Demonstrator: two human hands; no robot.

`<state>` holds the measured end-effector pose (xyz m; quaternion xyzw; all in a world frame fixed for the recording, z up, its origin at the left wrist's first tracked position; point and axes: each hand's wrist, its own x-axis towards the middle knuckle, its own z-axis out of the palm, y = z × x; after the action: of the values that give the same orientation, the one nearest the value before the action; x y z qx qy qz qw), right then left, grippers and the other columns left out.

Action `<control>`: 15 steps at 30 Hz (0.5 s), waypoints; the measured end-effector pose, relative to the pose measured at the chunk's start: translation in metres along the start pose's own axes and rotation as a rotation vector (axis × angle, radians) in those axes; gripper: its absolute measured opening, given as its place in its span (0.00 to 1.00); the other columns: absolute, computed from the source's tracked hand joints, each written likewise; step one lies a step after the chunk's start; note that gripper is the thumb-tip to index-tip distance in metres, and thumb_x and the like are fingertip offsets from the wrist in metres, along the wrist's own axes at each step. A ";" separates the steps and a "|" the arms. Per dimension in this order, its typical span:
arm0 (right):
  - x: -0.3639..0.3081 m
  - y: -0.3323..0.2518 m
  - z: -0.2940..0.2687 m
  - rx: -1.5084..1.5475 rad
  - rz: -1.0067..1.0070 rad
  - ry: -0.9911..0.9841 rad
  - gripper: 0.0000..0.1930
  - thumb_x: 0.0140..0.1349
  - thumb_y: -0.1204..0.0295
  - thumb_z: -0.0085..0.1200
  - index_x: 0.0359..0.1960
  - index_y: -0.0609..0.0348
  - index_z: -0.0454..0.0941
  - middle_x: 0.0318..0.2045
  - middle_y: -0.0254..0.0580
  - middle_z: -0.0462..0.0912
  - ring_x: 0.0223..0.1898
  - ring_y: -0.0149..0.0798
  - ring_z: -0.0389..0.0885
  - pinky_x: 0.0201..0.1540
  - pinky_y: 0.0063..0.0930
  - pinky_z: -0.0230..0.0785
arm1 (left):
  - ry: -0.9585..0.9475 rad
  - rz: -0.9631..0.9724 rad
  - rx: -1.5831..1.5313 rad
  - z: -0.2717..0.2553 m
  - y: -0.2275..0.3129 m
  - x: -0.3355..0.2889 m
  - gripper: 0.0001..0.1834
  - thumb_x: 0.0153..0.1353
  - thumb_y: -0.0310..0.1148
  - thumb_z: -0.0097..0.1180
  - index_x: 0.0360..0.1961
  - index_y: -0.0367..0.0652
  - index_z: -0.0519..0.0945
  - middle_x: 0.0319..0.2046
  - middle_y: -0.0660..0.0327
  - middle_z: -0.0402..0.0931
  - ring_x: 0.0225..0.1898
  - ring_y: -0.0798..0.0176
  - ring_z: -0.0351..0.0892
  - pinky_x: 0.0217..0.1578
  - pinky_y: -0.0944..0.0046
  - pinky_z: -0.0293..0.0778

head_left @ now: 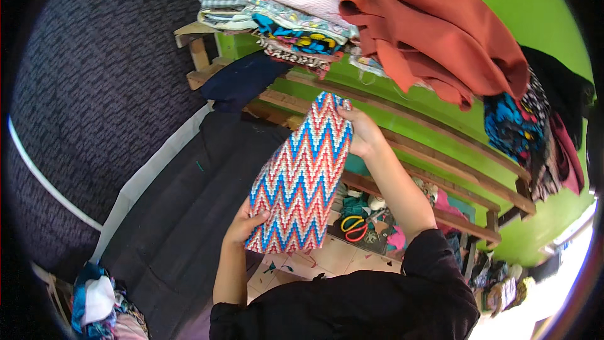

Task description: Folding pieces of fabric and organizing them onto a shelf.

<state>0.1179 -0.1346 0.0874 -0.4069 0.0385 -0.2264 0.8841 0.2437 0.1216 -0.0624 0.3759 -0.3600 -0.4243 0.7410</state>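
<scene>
A folded piece of zigzag-patterned fabric (301, 173) in red, white and blue is held up before me, tilted with its upper end to the right. My left hand (242, 223) grips its lower left edge, the thumb lying on top. At the upper right edge my right hand (362, 131) pinches it, with most of the fingers hidden behind the cloth. Beneath the fabric, on the left, spreads a black cloth (182, 195); the wooden slats of a rack (428, 151) run behind it on the right.
Folded fabrics (296, 19) and a draped rust-coloured cloth (434, 25) lie on the rack. Scissors (355, 228) with yellow and red handles sit among scraps lower down. More cloth (100, 302) is heaped at the lower left. A dark textured wall (107, 75) stands left.
</scene>
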 end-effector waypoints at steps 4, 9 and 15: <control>0.078 0.045 0.035 0.036 0.173 -0.306 0.11 0.62 0.75 0.38 0.44 0.63 0.67 0.41 0.48 0.76 0.41 0.42 0.77 0.47 0.39 0.70 | 0.280 0.066 0.049 -0.032 0.017 -0.015 0.33 0.49 0.21 0.55 0.58 0.38 0.58 0.51 0.59 0.68 0.51 0.64 0.67 0.54 0.61 0.60; 0.166 0.087 0.132 0.018 0.180 -0.623 0.08 0.61 0.77 0.40 0.40 0.61 0.70 0.35 0.44 0.78 0.36 0.37 0.78 0.42 0.33 0.72 | 0.517 0.182 0.155 -0.105 0.057 -0.021 0.32 0.47 0.23 0.58 0.55 0.39 0.61 0.49 0.59 0.69 0.50 0.63 0.69 0.53 0.61 0.61; 0.262 0.047 0.179 -0.100 -0.011 -0.802 0.10 0.60 0.74 0.44 0.43 0.62 0.70 0.40 0.43 0.77 0.39 0.36 0.78 0.45 0.33 0.70 | 0.417 0.326 0.331 -0.206 0.149 0.078 0.30 0.47 0.20 0.52 0.55 0.36 0.61 0.48 0.56 0.68 0.49 0.60 0.69 0.52 0.61 0.63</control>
<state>0.4146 -0.0956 0.2021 -0.5057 -0.3008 -0.0521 0.8069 0.5025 0.1568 -0.0119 0.5080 -0.3198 -0.1492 0.7858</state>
